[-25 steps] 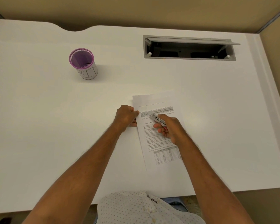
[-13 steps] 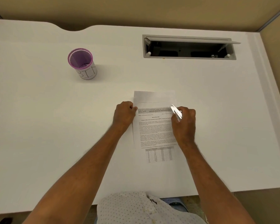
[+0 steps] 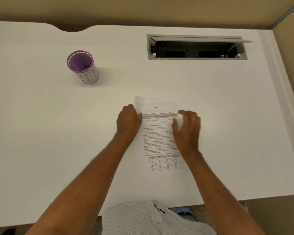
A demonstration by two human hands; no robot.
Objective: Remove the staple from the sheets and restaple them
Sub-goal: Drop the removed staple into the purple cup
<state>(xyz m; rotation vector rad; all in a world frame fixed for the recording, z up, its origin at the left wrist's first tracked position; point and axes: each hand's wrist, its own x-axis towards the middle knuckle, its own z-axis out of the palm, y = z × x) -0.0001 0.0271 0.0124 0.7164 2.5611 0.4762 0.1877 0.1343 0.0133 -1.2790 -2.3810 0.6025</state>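
Observation:
The printed sheets [image 3: 157, 133] lie flat on the white desk [image 3: 58, 133], with text and a table facing up. My left hand [image 3: 128, 121] is curled at the sheets' upper left edge, its thumb pressing on the paper. My right hand [image 3: 187, 131] lies palm down and blurred over the sheets' right edge, fingers pointing away from me. The silver tool it held earlier is out of sight, and I cannot tell whether it is under that hand. No staple is visible.
A purple-rimmed cup marked "BIN" [image 3: 82, 68] stands at the back left. An open grey cable hatch [image 3: 197, 47] is set into the desk at the back right. The desk's front edge runs just before my body.
My right hand moved from the sheets' top middle to their right edge and turned palm down; the silver tool is no longer visible. The sheets were straightened. My left hand stayed put.

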